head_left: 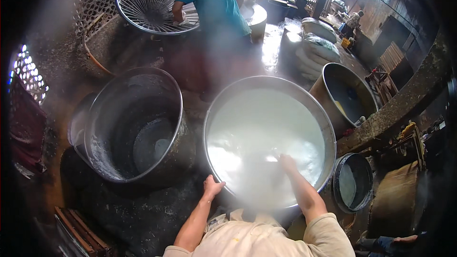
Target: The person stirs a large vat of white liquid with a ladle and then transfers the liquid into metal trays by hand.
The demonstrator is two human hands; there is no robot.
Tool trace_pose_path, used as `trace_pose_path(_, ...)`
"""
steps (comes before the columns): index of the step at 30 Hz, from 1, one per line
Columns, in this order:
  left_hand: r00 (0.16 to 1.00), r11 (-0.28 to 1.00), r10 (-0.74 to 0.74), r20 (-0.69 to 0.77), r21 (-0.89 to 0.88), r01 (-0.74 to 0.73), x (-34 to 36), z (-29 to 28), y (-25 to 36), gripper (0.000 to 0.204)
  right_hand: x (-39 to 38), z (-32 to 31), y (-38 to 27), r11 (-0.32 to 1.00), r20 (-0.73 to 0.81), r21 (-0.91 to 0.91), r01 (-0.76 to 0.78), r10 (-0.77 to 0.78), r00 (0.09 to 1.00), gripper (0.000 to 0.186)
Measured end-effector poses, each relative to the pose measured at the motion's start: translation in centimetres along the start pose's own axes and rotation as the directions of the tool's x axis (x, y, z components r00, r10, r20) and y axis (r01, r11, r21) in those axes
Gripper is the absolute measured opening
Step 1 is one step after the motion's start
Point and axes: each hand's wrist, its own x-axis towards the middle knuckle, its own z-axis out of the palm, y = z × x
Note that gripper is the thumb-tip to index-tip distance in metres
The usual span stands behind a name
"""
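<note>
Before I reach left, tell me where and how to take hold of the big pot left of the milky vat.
Likely the right edge of its rim, from the side of the vat, with the left hand curled over it. The pot is uncovered, its rim looks rounded, and that edge is nearest the hand.

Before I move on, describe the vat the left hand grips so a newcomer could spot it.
Start at the beige shirt at the lower edge; just beyond it stands a large round metal vat. The left hand grips its near-left rim, the right hand over its liquid. Unlike the dark vat to its left, it is filled high with pale liquid.
</note>
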Motion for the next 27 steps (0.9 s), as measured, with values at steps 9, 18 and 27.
trace_pose_path(9,0.995,0.99,0.001,-0.099,-0.14,-0.015,-0.3,1.4,-0.9,0.037,-6.7,-0.3,12.6,0.994,0.119,-0.103,0.03,-0.018,0.993,0.027)
trace_pose_path(18,0.968,0.99,-0.023,-0.249,-0.142,-0.013,-2.8,2.4,1.9,0.032,-13.1,-15.1,17.6,0.997,0.057,-0.014,0.075,-0.074,0.996,0.037)
trace_pose_path(27,0.943,0.996,-0.073,-0.326,-0.078,0.05,-2.4,3.3,1.7,0.035,-3.8,-17.5,18.3,0.96,-0.465,0.204,0.192,-0.077,0.882,0.032)
